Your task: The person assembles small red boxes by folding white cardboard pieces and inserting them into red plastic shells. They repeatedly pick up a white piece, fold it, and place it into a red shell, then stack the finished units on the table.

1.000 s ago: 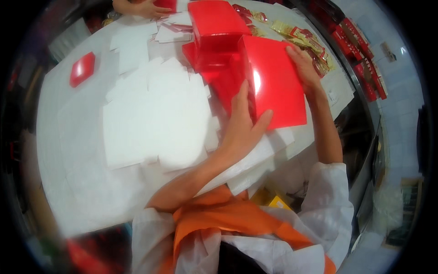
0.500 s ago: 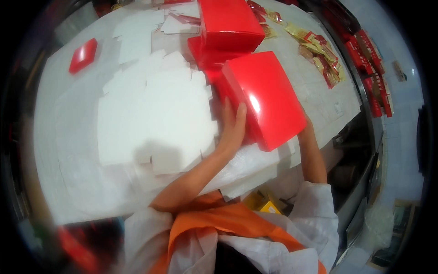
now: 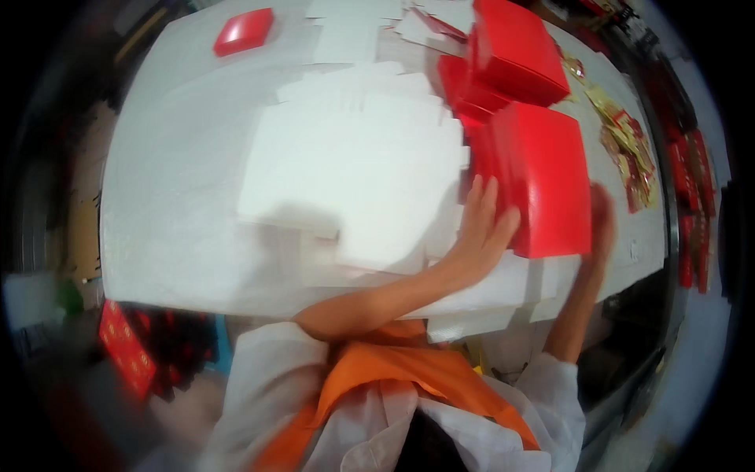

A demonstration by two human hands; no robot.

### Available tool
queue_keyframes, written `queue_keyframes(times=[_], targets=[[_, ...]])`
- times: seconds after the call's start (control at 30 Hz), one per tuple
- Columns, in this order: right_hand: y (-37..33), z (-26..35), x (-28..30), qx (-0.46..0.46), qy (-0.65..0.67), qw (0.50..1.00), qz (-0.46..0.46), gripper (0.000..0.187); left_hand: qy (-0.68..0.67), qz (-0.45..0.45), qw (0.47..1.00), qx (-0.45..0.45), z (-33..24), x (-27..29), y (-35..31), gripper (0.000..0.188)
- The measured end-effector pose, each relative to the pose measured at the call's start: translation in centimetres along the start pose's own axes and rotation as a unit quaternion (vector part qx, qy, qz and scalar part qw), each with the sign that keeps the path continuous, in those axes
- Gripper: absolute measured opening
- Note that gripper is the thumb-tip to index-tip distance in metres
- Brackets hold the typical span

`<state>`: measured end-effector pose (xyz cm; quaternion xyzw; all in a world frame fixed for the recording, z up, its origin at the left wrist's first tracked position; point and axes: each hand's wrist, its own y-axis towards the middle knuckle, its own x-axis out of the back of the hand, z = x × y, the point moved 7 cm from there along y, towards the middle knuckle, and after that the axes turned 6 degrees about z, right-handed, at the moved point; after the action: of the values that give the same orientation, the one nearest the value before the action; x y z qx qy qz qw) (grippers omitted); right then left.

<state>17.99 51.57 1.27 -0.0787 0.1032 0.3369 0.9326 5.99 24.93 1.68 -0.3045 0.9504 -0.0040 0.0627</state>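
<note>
A shiny red box (image 3: 550,181) sits between my two hands at the right of the table. My left hand (image 3: 480,232) lies along its left side, thumb against the near left corner and fingers reaching along the side. My right hand (image 3: 602,224), smeared by motion, is at the opposite side, its fingers partly hidden. Together the hands hold the box from both sides. More red cardboard shows just left of and behind it. Farther back stands another red box (image 3: 519,55). Left of my left hand lies a stack of white flat cardboard blanks (image 3: 354,165).
A small red box (image 3: 244,31) lies at the table's far left. Gold and red packets (image 3: 625,149) are heaped at the right. Red cartons (image 3: 692,181) stand beyond the right edge. Below the table's left front is a red patterned carton (image 3: 126,350).
The view has shifted, so the table appears farther left and lower parts differ. The red box between my hands has turned straighter, in line with the box behind. Both hands stay at its sides.
</note>
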Motion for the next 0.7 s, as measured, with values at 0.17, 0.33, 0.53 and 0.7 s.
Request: queue_keyframes(times=[0.17,0.33,0.53,0.7], targets=[[-15.2,10.0,-0.2,0.387,0.178,0.904,-0.029,0.029,0.467,-0.236,0.831,-0.190,-4.8,17.6,-8.2,0.074],[-17.2,-0.3,-22.5,0.261,-0.313,0.874,0.263,0.027,0.453,-0.348,0.818,0.062,0.0,33.0,-11.6,0.053],[-15.5,-11.7,-32.2,0.275,-0.649,0.576,0.415,0.051,0.380,-0.359,0.849,0.081,1.5,30.2,-14.4,0.039],[-15.6,-12.1,-32.5,0.264,-0.663,0.558,0.423,0.051,0.420,-0.389,0.816,0.077,2.1,28.7,-16.0,0.036]])
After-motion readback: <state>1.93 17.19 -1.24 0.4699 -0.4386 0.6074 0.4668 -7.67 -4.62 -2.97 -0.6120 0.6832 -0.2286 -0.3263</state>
